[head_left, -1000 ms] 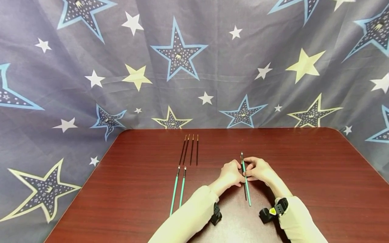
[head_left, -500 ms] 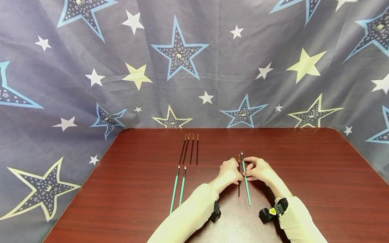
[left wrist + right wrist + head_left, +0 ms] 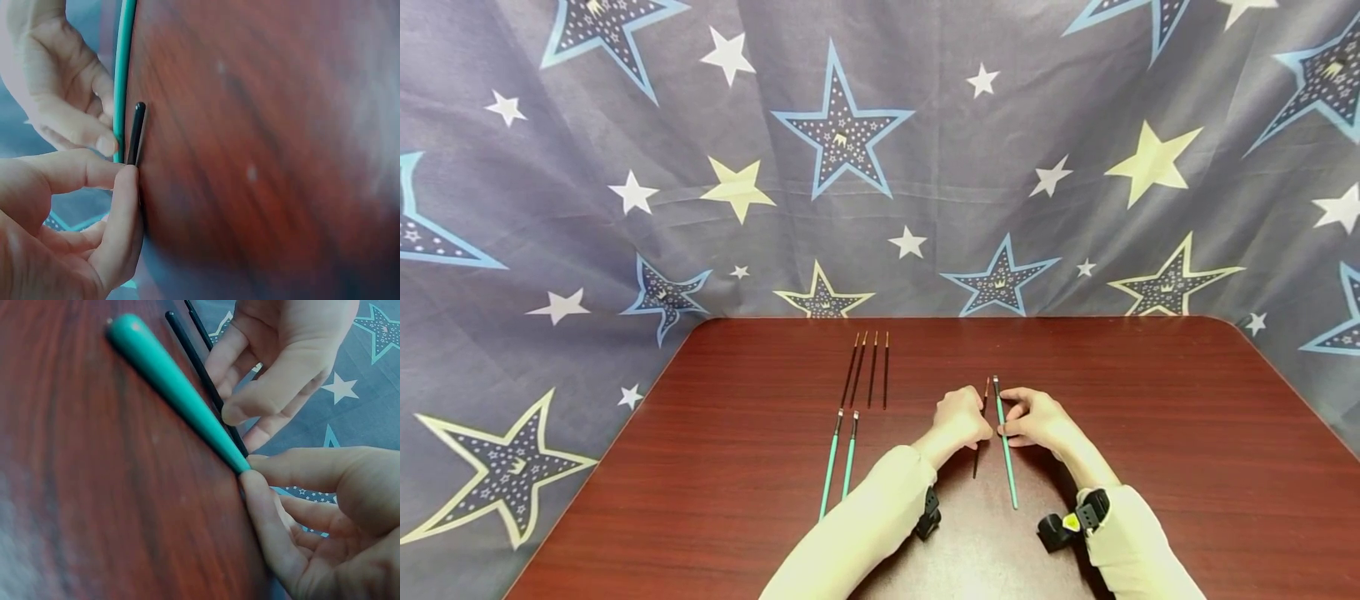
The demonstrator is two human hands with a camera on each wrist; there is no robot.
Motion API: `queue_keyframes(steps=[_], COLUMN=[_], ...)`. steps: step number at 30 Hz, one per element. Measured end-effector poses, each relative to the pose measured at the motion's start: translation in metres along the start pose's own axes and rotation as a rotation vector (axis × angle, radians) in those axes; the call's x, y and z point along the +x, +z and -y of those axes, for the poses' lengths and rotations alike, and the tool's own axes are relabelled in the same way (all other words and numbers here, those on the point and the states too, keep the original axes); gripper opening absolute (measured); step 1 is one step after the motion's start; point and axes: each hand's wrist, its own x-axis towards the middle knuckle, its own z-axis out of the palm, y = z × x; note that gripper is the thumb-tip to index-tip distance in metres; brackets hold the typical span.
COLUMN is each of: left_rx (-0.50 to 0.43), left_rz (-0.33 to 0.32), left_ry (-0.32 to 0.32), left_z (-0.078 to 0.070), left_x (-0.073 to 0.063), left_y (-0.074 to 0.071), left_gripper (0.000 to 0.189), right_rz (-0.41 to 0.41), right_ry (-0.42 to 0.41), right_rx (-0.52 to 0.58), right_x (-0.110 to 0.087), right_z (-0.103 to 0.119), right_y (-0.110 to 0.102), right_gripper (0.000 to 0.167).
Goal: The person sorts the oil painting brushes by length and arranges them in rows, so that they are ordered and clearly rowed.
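Between finger and thumb, my left hand (image 3: 961,419) pinches a thin black paintbrush (image 3: 976,465), its fine tip pointing away and its handle leaning slightly. Just to the right, my right hand (image 3: 1036,419) pinches a teal-handled flat paintbrush (image 3: 1008,467) near its upper part. A narrow gap parts the two brushes at their tips, and it widens toward the handle ends. The left wrist view shows the rounded end of the black handle (image 3: 136,131) beyond the fingertips. In the right wrist view the thick teal handle (image 3: 178,394) lies close over the table.
Several thin dark paintbrushes (image 3: 872,371) lie side by side at the table's back left. Nearer, two teal paintbrushes (image 3: 831,467) lie in parallel, their lower ends by the left sleeve (image 3: 865,521). A star-patterned curtain (image 3: 925,167) hangs behind the brown table (image 3: 1150,392).
The left hand has shifted slightly left with the black paintbrush, drawing it away from the teal one it overlapped; its handle end now leans left. The right hand and its brush stay put.
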Motion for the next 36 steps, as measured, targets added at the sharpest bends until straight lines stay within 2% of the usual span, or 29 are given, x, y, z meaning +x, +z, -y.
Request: queue_keyframes(steps=[7,10,18,26,31,36], left_rx=[0.104,0.077,-0.223,-0.309,-0.427,-0.518], left_rz=[0.047,0.079,0.136,0.148,0.167,0.138], left_ry=[0.002,-0.013,-0.089,-0.08,-0.065,-0.058], left_z=[0.0,0.001,0.008,0.019,0.028,0.036], left_x=[0.004,0.005,0.01,0.018,0.023,0.028], left_y=[-0.006,-0.008,-0.01,-0.014,-0.018,-0.025], left_gripper=[0.021,0.021,0.024,0.025,0.028,0.031], right_rz=[0.0,-0.006,0.004,0.002,-0.001,0.0], right_ry=[0.004,0.013,0.005,0.004,0.006,-0.003], right_rx=[-0.009,-0.011,-0.015,0.004,0.017,0.018], right_x=[0.0,0.001,0.001,0.002,0.003,0.002], right_z=[0.0,-0.001,0.0,-0.001,-0.003,-0.002], right_y=[0.0,0.0,0.0,0.001,0.001,0.001], right_gripper=[0.062,0.061,0.061,0.06,0.059,0.06])
